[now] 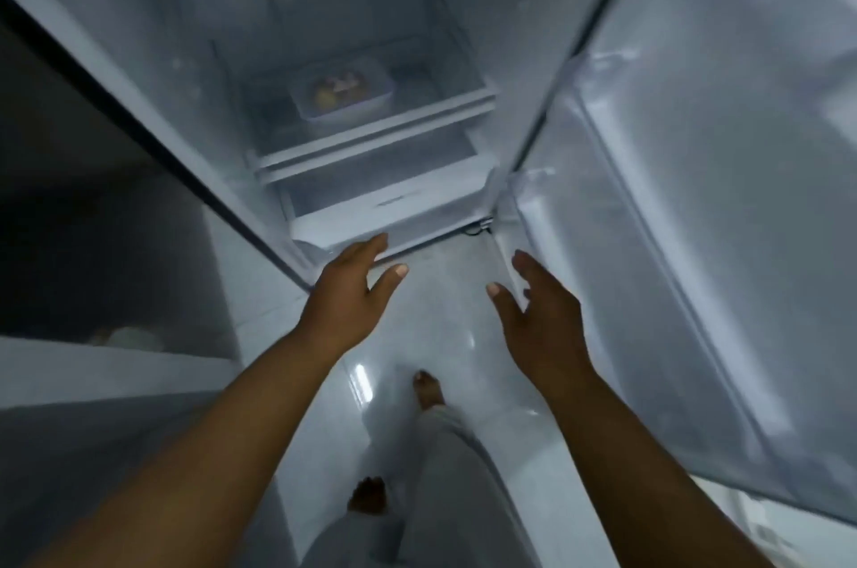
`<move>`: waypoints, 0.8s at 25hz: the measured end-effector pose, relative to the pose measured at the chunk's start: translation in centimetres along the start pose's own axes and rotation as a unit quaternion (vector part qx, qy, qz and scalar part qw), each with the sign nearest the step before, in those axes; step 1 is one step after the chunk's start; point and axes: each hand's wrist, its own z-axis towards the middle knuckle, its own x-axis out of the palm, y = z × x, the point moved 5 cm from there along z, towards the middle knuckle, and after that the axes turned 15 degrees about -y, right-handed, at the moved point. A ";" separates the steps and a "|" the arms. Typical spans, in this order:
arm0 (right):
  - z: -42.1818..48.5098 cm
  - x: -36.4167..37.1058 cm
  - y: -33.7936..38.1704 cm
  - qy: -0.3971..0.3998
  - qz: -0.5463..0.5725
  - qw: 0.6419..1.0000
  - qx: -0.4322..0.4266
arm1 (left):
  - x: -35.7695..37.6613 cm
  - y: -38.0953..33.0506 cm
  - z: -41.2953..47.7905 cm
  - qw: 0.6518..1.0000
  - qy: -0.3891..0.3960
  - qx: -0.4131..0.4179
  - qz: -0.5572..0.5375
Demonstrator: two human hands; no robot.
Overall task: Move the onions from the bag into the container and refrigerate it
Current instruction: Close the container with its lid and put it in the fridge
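Observation:
A clear plastic container [343,96] with onions [335,90] inside rests on a glass shelf [371,136] of the open fridge, near the middle of the shelf. My left hand [345,298] hovers in front of the fridge's bottom edge, fingers apart and holding nothing. My right hand [540,317] is level with it, also empty with fingers spread, close to the inner edge of the fridge door [695,196]. Both hands are well below and in front of the container. No bag is in view.
A drawer [385,196] sits under the shelf. The open door stands on the right with its bins. A dark cabinet side [92,196] and a counter [92,372] are on the left. My bare feet [429,389] stand on the glossy white floor.

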 end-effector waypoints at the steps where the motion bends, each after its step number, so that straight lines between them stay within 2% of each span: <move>1: -1.8 -2.9 0.8 -0.030 -0.002 1.000 -0.002 | -0.2 -2.1 -1.5 0.999 0.018 0.027 -0.005; 5: -8.8 -15.3 3.9 -0.165 -0.020 0.986 -0.021 | -0.1 -12.4 -7.1 0.983 0.082 0.163 -0.015; 8: -12.9 -24.1 6.0 -0.282 -0.055 0.956 -0.063 | 0.9 -21.0 -11.0 0.954 0.110 0.279 -0.020; 12: -16.7 -35.2 7.5 -0.451 -0.132 0.869 -0.157 | 2.1 -31.5 -16.3 0.879 0.089 0.466 -0.036; 14: -17.2 -39.6 6.9 -0.502 -0.174 0.832 -0.160 | 3.4 -34.8 -18.6 0.831 0.078 0.549 -0.037; 17: -16.1 -44.0 4.1 -0.508 -0.294 0.805 -0.083 | 6.3 -36.9 -21.0 0.784 0.112 0.610 0.018; 20: -14.8 -44.8 1.0 -0.433 -0.302 0.849 -0.010 | 8.6 -36.1 -21.8 0.783 0.158 0.596 0.076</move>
